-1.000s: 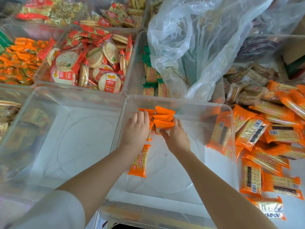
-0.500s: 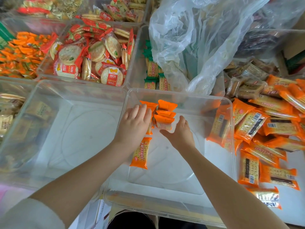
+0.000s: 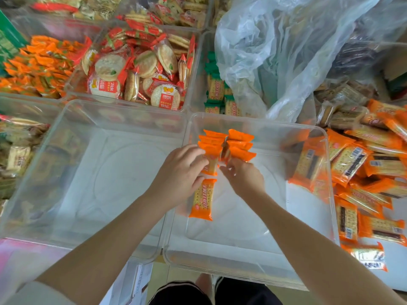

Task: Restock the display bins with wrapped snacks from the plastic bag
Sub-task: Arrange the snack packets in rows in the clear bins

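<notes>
- The left hand (image 3: 179,172) reaches into the clear bin (image 3: 248,245), its fingers curled round the left side of a small stack of orange-wrapped cracker packs (image 3: 225,146).
- The right hand (image 3: 244,178) meets it from the other side, fingertips against the right side of the same stack; the picture is blurred there, so whether it pinches the packs or only touches them I cannot tell.
- The stack stands on edge just beyond both hands, toward the far wall of the bin.
- A single orange cracker pack (image 3: 202,198) lies flat on the bin floor, just under the left hand's fingers and between the two wrists.
- Beyond the right hand, a crumpled clear plastic bag (image 3: 286,51) rests over a bin of green-wrapped cracker packs (image 3: 214,91).
- To the right of the right hand, outside the bin wall, lies a loose pile of orange cracker packs (image 3: 363,172).
- To the left of the left hand is an empty clear bin (image 3: 66,212).
- Beyond the left hand, a bin holds round rice crackers in red wrappers (image 3: 141,71), with small orange-wrapped snacks (image 3: 39,62) farther left.
</notes>
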A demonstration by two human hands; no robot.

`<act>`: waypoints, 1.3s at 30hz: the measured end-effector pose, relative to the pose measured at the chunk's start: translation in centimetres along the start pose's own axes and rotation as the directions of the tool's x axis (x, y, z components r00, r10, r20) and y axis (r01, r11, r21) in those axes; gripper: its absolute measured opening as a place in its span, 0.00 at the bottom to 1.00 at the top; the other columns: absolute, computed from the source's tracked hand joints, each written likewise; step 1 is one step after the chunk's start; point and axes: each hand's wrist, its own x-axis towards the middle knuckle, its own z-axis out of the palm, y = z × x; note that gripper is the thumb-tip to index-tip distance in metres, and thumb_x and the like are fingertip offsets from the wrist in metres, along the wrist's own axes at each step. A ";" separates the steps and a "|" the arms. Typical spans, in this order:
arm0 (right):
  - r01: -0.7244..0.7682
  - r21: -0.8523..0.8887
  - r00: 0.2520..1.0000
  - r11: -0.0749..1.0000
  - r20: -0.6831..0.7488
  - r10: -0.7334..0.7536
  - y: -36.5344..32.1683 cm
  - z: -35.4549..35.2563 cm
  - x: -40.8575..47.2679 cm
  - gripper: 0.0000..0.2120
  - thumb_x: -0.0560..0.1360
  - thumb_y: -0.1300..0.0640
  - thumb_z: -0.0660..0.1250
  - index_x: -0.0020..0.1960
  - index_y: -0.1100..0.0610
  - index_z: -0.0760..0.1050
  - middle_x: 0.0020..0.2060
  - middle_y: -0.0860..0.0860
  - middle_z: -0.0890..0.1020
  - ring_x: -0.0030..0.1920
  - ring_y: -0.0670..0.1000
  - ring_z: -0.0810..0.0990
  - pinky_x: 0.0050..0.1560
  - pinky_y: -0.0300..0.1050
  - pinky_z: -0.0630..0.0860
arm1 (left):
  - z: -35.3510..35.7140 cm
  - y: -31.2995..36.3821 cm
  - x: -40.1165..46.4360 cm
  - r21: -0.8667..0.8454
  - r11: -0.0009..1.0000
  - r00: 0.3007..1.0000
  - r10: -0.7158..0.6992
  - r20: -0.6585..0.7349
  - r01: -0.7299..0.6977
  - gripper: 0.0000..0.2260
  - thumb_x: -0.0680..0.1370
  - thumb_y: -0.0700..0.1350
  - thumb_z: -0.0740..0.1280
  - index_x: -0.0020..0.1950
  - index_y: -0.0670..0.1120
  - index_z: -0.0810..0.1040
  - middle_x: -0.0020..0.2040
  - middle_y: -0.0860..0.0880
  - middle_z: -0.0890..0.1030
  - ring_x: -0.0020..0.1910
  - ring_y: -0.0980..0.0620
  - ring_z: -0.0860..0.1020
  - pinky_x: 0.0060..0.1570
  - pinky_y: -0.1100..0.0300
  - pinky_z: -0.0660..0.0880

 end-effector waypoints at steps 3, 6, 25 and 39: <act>-0.117 0.015 0.984 0.993 -0.137 0.118 1.0 -2.3 0.4 0.18 0.76 0.41 0.61 0.37 0.54 0.75 0.37 0.55 0.79 0.44 0.60 0.79 0.35 0.43 0.65 | 0.2 0.1 0.8 0.013 1.000 0.999 -0.024 0.038 0.024 0.11 0.67 0.42 0.73 0.47 0.40 0.81 0.52 0.41 0.80 0.55 0.38 0.77 0.54 0.45 0.74; -0.206 0.052 0.963 0.977 -0.166 0.212 1.2 -2.9 1.0 0.17 0.73 0.41 0.64 0.35 0.53 0.71 0.35 0.53 0.77 0.43 0.58 0.79 0.35 0.42 0.64 | 0.1 0.1 1.0 0.011 0.999 0.998 -0.040 0.053 0.040 0.14 0.64 0.40 0.76 0.47 0.40 0.81 0.50 0.41 0.80 0.53 0.39 0.77 0.53 0.46 0.75; -0.053 0.281 0.971 0.958 -0.210 0.115 1.2 -1.0 -1.9 0.24 0.71 0.47 0.71 0.61 0.57 0.68 0.56 0.53 0.74 0.54 0.54 0.76 0.44 0.43 0.68 | -0.8 1.1 -1.7 -0.252 0.894 0.929 -0.359 0.091 0.371 0.34 0.73 0.45 0.71 0.75 0.43 0.58 0.74 0.42 0.62 0.71 0.43 0.64 0.62 0.52 0.68; 0.179 -0.135 0.952 0.974 0.272 -0.137 -1.8 4.6 -3.7 0.20 0.71 0.50 0.72 0.55 0.56 0.68 0.56 0.52 0.66 0.52 0.54 0.73 0.46 0.48 0.75 | 0.0 0.2 -4.9 -0.471 0.623 0.781 -0.508 0.362 0.624 0.35 0.75 0.51 0.66 0.77 0.55 0.51 0.73 0.55 0.64 0.69 0.52 0.67 0.62 0.51 0.72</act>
